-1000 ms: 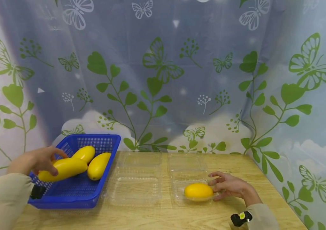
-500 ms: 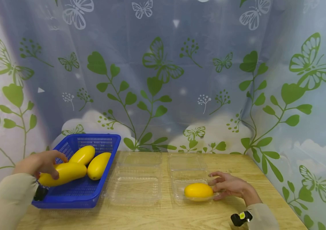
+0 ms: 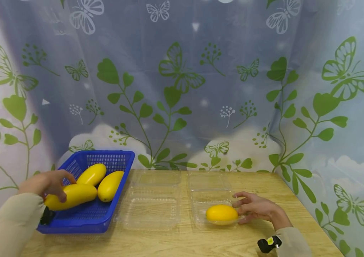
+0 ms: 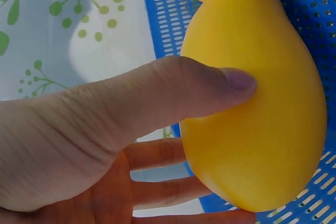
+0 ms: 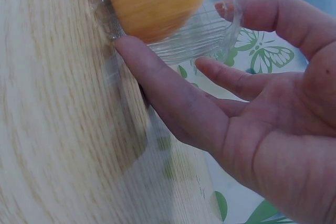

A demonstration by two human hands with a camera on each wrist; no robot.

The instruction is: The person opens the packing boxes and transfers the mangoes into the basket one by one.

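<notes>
My left hand [image 3: 48,183] grips a long yellow mango [image 3: 71,196] over the left side of the blue basket [image 3: 87,217]; the left wrist view shows the thumb [image 4: 199,90] pressed on the mango [image 4: 262,103] and fingers curled beneath it. Two more yellow mangoes [image 3: 101,180] lie in the basket. My right hand [image 3: 254,207] rests with relaxed fingers against the right side of a clear plastic clamshell box [image 3: 209,192] that holds one yellow mango [image 3: 222,213]; in the right wrist view the fingers [image 5: 173,103] touch the box wall [image 5: 210,35].
A second clear clamshell box [image 3: 151,203] lies open between the basket and the right box. The wooden table [image 3: 185,242] ends at a leaf-and-butterfly curtain [image 3: 182,89] behind. Black wrist mounts [image 3: 268,244] sit on both sleeves.
My left hand has drawn the long mango slightly down and to the right within the basket. The right hand and its box stay still.
</notes>
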